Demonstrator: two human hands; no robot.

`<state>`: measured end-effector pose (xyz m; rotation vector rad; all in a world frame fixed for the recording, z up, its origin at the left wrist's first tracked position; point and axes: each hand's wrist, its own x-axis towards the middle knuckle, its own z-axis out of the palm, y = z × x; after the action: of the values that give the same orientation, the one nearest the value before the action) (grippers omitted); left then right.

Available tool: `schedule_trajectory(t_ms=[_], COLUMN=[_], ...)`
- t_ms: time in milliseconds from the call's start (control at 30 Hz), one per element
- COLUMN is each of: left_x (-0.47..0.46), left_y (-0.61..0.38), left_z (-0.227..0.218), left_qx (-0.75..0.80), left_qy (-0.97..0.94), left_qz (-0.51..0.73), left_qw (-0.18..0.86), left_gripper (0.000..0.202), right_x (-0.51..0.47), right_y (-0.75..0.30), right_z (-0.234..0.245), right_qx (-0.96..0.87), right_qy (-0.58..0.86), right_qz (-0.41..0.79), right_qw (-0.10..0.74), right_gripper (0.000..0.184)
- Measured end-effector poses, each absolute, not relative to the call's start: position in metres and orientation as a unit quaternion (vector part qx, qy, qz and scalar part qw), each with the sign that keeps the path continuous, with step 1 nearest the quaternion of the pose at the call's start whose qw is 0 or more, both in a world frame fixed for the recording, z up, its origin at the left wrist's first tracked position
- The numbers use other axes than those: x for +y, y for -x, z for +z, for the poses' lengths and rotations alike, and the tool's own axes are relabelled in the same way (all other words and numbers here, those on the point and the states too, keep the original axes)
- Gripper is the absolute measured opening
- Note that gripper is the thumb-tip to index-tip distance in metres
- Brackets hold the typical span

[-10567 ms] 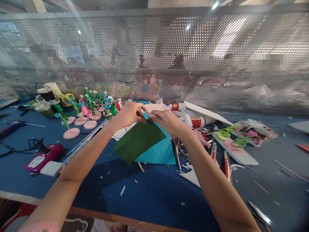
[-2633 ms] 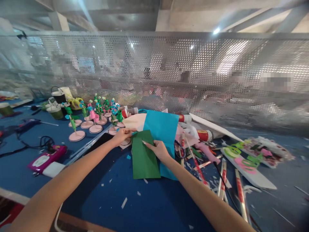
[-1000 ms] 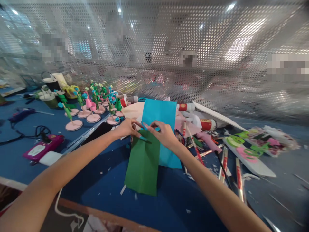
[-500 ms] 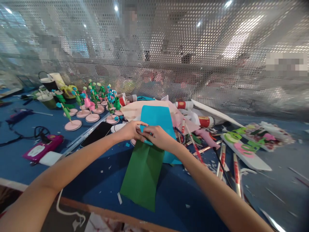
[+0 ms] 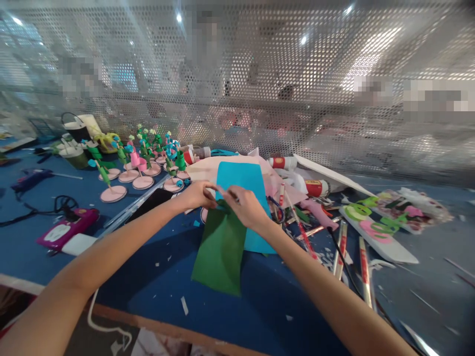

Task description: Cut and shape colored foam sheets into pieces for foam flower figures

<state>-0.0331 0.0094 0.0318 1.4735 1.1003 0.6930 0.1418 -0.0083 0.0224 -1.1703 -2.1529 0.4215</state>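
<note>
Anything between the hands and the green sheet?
Nothing visible. The left hand and right hand both pinch the green sheet at its top edge. The blue sheet lies behind it, not between.

Over the middle of the desk (image 5: pixel 156 282), the left hand (image 5: pixel 198 195) and right hand (image 5: pixel 243 207) pinch the top edge of a paper sheet (image 5: pixel 220 252), with a second sheet (image 5: pixel 241 180) lying just behind it. Stand-up figures (image 5: pixel 141 163) stand to the rear left, long sticks (image 5: pixel 343 252) lie to the right, and a perforated screen (image 5: pixel 260 99) runs behind everything.
</note>
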Motion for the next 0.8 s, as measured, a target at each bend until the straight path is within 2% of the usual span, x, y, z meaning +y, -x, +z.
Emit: schedule_trajectory(t_ms=[67, 133, 233, 333, 533, 800], left_x=[0.01, 0.011, 0.015, 0.02, 0.022, 0.017], left_y=[0.037, 0.041, 0.045, 0.049, 0.051, 0.042], left_z=[0.04, 0.045, 0.048, 0.045, 0.041, 0.036], left_qx=[0.489, 0.505, 0.51, 0.501, 0.497, 0.483], left_qy=[-0.594, -0.565, -0.538, -0.532, -0.535, -0.583], left_qz=[0.33, 0.36, 0.387, 0.4, 0.401, 0.367], left_qw=[0.546, 0.544, 0.549, 0.553, 0.553, 0.541], left_gripper=[0.051, 0.047, 0.043, 0.044, 0.049, 0.051], right_x=[-0.005, -0.001, 0.004, 0.004, 0.001, 0.0], right_y=[-0.146, -0.149, -0.15, -0.146, -0.145, -0.145], right_z=[0.021, 0.018, 0.015, 0.014, 0.015, 0.033], right_qx=[-0.753, -0.701, -0.675, -0.673, -0.682, -0.744], right_qy=[0.472, 0.48, 0.459, 0.432, 0.427, 0.424], right_qz=[0.21, 0.275, 0.35, 0.38, 0.358, 0.26], right_qw=[0.407, 0.451, 0.46, 0.465, 0.473, 0.446], right_gripper=[0.045, 0.054, 0.066, 0.069, 0.064, 0.043])
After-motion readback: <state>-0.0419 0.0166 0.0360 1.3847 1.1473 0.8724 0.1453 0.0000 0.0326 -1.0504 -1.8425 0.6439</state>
